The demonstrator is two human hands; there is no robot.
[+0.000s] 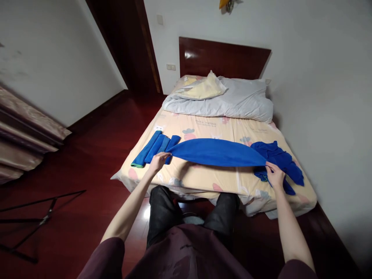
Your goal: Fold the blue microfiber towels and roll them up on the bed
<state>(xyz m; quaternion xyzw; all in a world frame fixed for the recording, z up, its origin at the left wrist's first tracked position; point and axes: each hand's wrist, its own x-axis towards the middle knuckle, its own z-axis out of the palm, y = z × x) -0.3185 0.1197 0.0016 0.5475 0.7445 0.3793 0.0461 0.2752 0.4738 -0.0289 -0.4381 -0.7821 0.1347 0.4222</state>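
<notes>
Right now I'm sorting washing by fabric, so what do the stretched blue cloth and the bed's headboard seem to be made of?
The blue cloth: soft matte textile, perhaps microfibre or fleece; it bends limply, no sheen. The headboard: dark reddish wood or veneer, glossy; a bright reflection sits on it.

Bare sheet [203, 180] lies open between folded towels [155, 149] and blue pile [280, 161].

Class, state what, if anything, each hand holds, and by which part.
The blue towel: left hand at its left end, right hand at its right end.
</notes>
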